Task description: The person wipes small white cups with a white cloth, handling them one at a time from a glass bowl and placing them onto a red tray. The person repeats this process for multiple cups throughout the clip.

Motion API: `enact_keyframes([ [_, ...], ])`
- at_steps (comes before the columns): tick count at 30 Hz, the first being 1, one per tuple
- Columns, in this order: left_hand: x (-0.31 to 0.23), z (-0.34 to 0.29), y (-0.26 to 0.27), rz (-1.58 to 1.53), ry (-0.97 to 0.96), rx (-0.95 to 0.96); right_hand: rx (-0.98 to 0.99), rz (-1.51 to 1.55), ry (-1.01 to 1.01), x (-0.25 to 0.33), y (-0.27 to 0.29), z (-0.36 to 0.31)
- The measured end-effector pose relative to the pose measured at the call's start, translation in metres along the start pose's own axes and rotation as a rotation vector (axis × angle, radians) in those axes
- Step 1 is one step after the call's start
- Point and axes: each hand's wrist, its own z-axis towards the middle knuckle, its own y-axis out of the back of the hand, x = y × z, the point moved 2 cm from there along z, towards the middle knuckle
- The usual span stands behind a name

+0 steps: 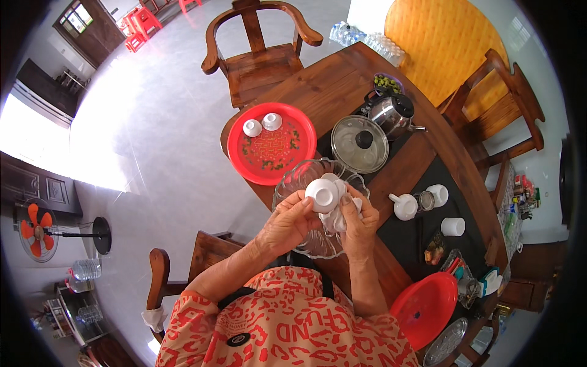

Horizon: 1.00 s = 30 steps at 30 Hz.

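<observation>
A small white cup (320, 192) is pinched in my left hand (282, 225), its base facing up toward me. Bunched in my right hand (359, 224) is a white cloth (333, 221), pressed against the cup's side. Both hands are over a clear glass bowl (286, 189) with a wavy rim; they hide much of its inside. Beyond it to the left lies a round red tray (244, 164) with a printed pattern. On that tray two white cups (252, 128) rest upside down.
Past the bowl stand a glass-lidded pot (354, 153) and a steel kettle (391, 116). To the right are a white teapot (404, 207), white cups (452, 227) and a red basin (423, 309). Wooden chairs (260, 67) surround the wooden table (327, 76).
</observation>
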Motion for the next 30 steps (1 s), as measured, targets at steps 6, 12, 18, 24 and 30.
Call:
enact_keyframes([
  [6, 0.001, 0.001, 0.000, 0.110, -0.070, -0.021, 0.021, 0.269, -0.153, -0.003, 0.004, -0.003],
  [12, -0.009, -0.002, -0.018, 0.514, -0.105, -0.060, 0.047, 0.140, -0.126, 0.002, 0.003, -0.002],
  [18, -0.013, -0.002, -0.014, 0.539, -0.041, -0.060, 0.275, -0.174, 0.121, 0.012, -0.001, -0.006],
  [24, -0.014, -0.001, -0.009, 0.204, -0.059, 0.076, 0.550, -0.568, 0.387, 0.033, 0.004, -0.010],
  [30, -0.011, -0.005, 0.007, 0.149, -0.008, 0.167, 0.325, -0.830, 0.698, 0.033, -0.016, -0.002],
])
